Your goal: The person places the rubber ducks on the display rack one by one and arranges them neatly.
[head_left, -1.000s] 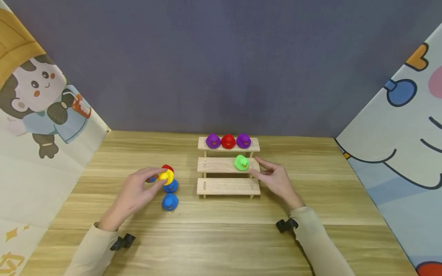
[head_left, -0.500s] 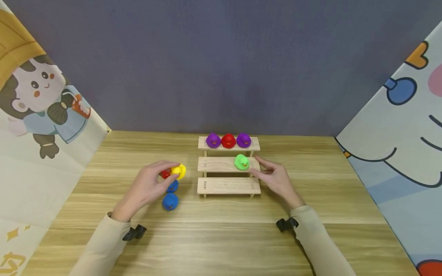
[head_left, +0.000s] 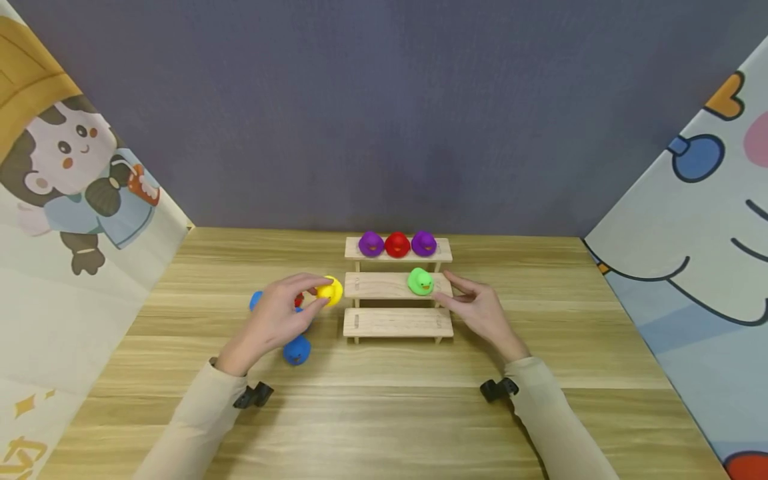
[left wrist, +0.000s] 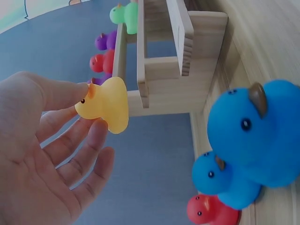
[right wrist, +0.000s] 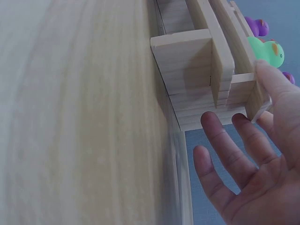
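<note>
Light is bright, soft and even, falling from above; shadows under the hands and the wooden steps are faint and short. No glare on the worktop. The head view is sharp, with the side panels bowing slightly at the edges. In the right wrist view the near worktop is smeared; in the left wrist view the near blue duck looms large and soft.

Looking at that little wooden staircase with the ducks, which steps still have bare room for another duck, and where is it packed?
The bottom step is bare end to end. The middle step is free left of the green duck, though the right hand rests at its right end. The top step is packed with three ducks. The left hand pinches a yellow duck by the shelf's left edge.
</note>
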Demonstrator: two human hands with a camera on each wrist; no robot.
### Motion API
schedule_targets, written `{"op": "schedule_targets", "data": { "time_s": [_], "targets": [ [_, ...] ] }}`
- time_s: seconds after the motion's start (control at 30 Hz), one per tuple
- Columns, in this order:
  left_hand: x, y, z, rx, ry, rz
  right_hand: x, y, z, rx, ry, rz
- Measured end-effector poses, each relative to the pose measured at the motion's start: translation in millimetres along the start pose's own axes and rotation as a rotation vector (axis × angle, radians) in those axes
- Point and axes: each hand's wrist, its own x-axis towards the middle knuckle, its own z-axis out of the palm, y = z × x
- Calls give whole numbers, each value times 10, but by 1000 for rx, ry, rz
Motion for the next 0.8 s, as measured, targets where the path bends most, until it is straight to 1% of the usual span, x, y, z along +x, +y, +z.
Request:
{"op": "schedule_targets", "data": {
  "time_s": [0.3, 0.57, 0.8],
  "targets": [
    [117, 99, 77, -16, -23, 18, -8, 5, -7, 11, 0, -2],
    [209, 190, 147, -36, -31, 17, -2, 6, 0, 17, 5, 3],
    [285, 247, 215, -69, -66, 7, 2, 6, 4, 23, 1, 3]
  ]
}}
